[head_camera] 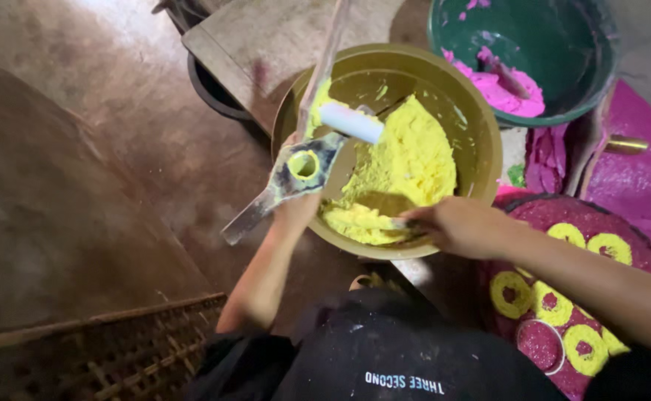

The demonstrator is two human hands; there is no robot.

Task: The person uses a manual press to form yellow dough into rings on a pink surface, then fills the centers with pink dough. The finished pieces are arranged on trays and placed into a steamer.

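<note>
White lettering patch on black garment, bottom centre.

Light: dim around me, brightest on the floor at top left, where it washes pale | Shadows: my lap and the lower corners go near black; soft shadow inside the yellow bowl | Sharpness: soft all over; the stick near the lens is smeared; edges bend slightly

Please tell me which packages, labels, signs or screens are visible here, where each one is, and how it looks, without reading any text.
Printed label: bottom centre, on the person's black garment; a short line of small white lettering, seen upside down.
No packages, signs or screens are visible.
</note>
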